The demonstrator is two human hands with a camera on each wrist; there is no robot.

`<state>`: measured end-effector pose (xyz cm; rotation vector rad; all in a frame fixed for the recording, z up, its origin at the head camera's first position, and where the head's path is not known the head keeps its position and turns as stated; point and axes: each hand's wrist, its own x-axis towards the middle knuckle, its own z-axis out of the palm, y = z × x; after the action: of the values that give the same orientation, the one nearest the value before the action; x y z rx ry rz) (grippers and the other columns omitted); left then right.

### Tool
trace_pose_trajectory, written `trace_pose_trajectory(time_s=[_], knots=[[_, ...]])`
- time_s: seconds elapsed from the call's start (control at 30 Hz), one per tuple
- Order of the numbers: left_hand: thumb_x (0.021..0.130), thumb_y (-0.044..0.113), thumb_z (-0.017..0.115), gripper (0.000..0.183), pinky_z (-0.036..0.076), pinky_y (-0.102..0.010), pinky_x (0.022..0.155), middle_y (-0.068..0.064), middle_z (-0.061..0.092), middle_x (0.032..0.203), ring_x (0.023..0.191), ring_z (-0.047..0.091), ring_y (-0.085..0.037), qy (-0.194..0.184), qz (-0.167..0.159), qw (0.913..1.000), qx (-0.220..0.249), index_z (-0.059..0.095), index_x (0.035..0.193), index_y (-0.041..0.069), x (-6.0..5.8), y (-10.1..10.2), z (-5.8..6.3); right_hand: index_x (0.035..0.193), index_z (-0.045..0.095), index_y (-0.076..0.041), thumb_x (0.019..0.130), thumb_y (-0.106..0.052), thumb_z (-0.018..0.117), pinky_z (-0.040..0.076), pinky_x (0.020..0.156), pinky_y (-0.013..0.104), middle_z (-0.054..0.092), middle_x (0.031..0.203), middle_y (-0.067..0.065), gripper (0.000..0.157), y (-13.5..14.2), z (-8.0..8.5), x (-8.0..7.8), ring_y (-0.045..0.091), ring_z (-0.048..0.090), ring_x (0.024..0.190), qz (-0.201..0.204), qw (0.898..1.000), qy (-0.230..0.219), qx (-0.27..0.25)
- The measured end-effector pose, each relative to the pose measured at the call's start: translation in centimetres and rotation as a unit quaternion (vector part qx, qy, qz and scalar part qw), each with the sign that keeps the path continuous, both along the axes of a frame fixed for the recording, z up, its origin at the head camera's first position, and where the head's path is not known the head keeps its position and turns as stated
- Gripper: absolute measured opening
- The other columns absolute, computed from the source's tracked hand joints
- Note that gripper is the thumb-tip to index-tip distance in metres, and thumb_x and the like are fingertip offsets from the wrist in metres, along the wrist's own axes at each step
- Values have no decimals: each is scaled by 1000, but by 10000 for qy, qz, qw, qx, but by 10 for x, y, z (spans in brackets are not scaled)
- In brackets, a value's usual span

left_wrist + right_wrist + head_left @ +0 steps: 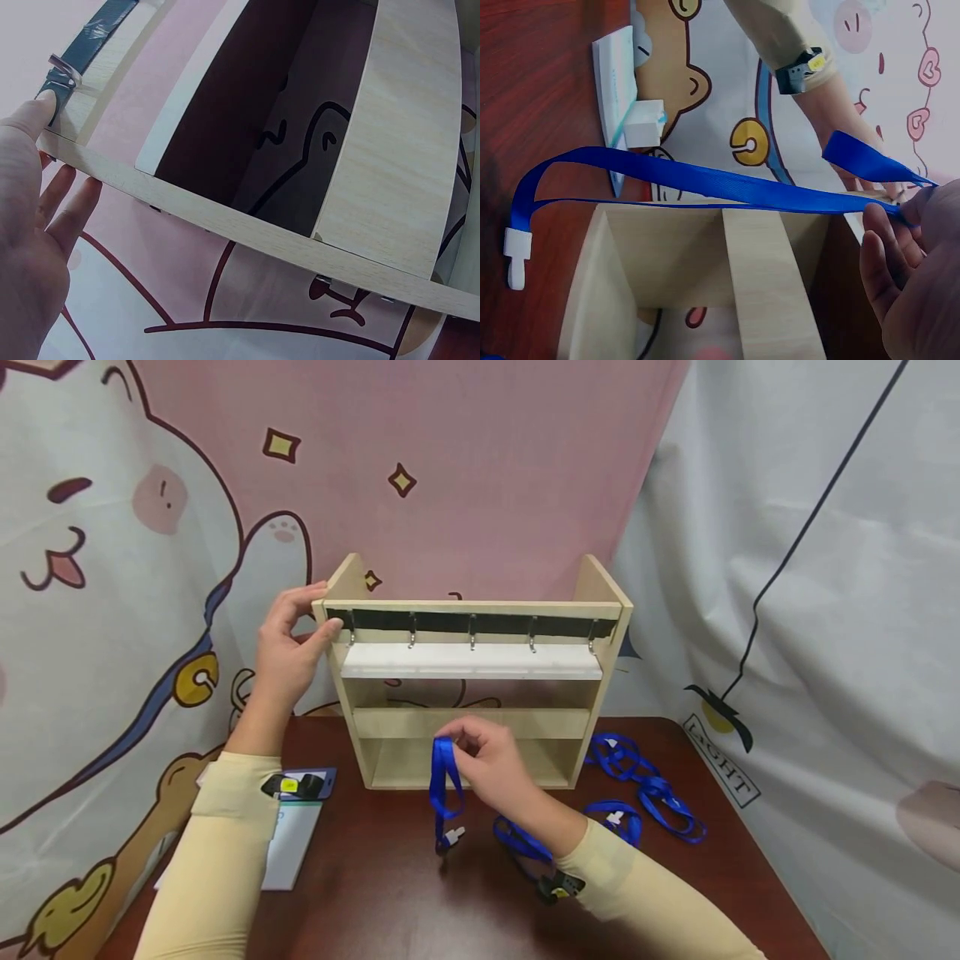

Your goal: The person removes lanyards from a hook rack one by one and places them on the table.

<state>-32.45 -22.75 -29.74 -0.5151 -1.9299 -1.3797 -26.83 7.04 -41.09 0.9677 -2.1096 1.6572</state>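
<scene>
A blue lanyard (447, 777) with a white clip hangs from my right hand (491, 764), which pinches its upper part in front of the wooden rack. In the right wrist view the lanyard (690, 176) stretches out in a long loop, its white clip (517, 255) at the far end. My left hand (291, 639) grips the upper left side of the wooden rack (472, 724); the thumb lies on the front by the black strip (442, 622), as the left hand (34, 217) also shows in the left wrist view. Several metal hooks (472, 631) line the strip.
More blue lanyards (645, 785) lie on the dark red table (375, 893) to the right, one partly behind my right forearm. White and blue flat boxes (292, 843) lie at the left, beside my left forearm. A cartoon-printed cloth (487, 468) hangs behind the rack.
</scene>
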Motion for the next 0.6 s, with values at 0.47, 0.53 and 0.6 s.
trace_pose_trajectory(time_s=[0.47, 0.53, 0.6], knots=[[103, -3, 76, 40, 58, -15, 91, -12, 61, 153, 127, 59, -13, 109, -86, 9999, 2, 66, 142, -6, -2, 0, -2, 109, 82, -6, 101, -1, 79, 55, 62, 25, 82, 94, 2, 10, -9, -25, -20, 10, 65, 70, -62, 9988, -36, 483], [103, -3, 76, 41, 57, -15, 91, -12, 61, 153, 128, 59, -13, 107, -66, 9999, -7, 66, 142, -5, -3, 0, -2, 108, 82, -6, 101, -1, 79, 58, 64, 26, 82, 96, 3, 10, -7, -31, -25, 10, 68, 73, -119, 9982, -23, 580], [103, -3, 76, 41, 57, -15, 91, -11, 61, 154, 128, 59, -13, 103, -34, 9999, -15, 66, 142, -5, -3, -1, -2, 109, 82, -5, 100, -1, 79, 60, 66, 26, 82, 97, 4, 10, -5, -37, -29, 9, 70, 76, -173, 9976, 2, 675]])
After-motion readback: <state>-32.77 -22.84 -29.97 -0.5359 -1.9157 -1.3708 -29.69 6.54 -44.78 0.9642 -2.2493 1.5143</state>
